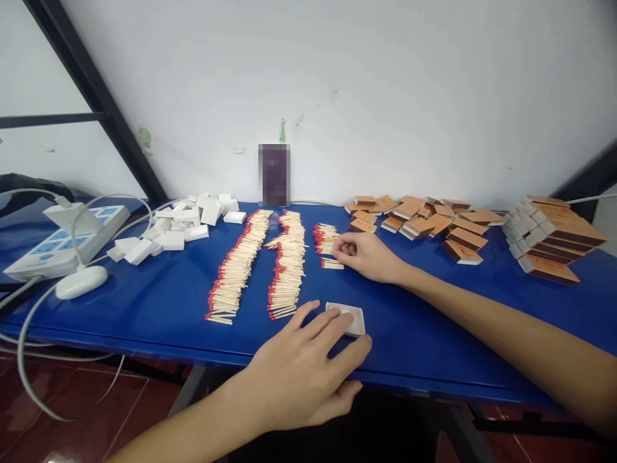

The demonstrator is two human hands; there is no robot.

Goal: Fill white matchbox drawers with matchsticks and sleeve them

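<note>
My left hand (308, 366) has its fingers spread over a small white inner matchbox tray (357, 316) near the table's front edge. Its fingertips reach across the tray's left side. My right hand (366, 254) is closed in a pinch at the wooden ends of a short row of red-tipped matches (324, 236); the fingertips partly cover them. A small group of matches (331, 263) lies just below those fingers. To the left, two long rows of matches, the middle row (288, 270) and the left row (238, 270), lie with most of their red heads leftward.
White matchbox trays (186, 222) are heaped at the back left. Loose orange matchbox sleeves (417, 222) lie at the back right, beside stacked matchboxes (554, 235). A power strip (62, 241) and white cables occupy the left end. A dark, pixelated rectangular object (274, 175) leans against the wall.
</note>
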